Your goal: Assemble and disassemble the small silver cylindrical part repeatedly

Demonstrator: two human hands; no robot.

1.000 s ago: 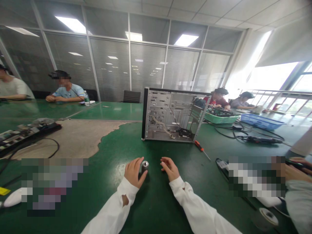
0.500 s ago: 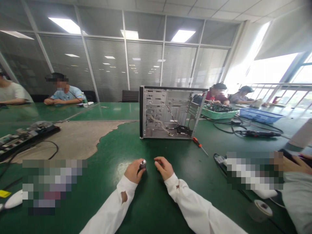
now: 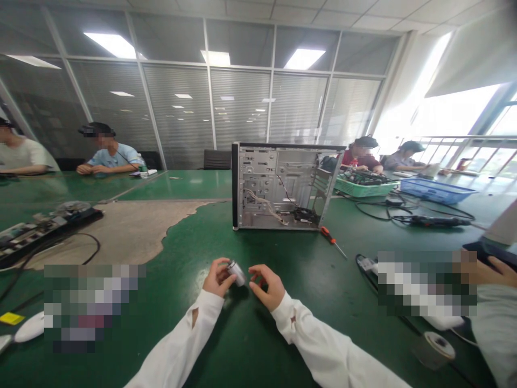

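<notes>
Green table (image 3: 194, 242): open computer case (image 3: 280, 186), screwdriver (image 3: 332, 241), tape roll (image 3: 440, 347), possibly keyboard (image 3: 40, 229).

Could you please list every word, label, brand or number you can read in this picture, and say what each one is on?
No text can be read anywhere.
Small metal cylinder, held in the left hand with the right hand beside it: no marking can be made out.
Open computer case: no legible label.
Yellow tag at the table edge: too small to read.
Two areas on the table are blurred out.

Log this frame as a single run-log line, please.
left hand: holds small silver metal cylinder, tilted | right hand: beside it, fingers curled, contact unclear | surface: green table | behind: open grey computer case, orange-handled screwdriver
</notes>
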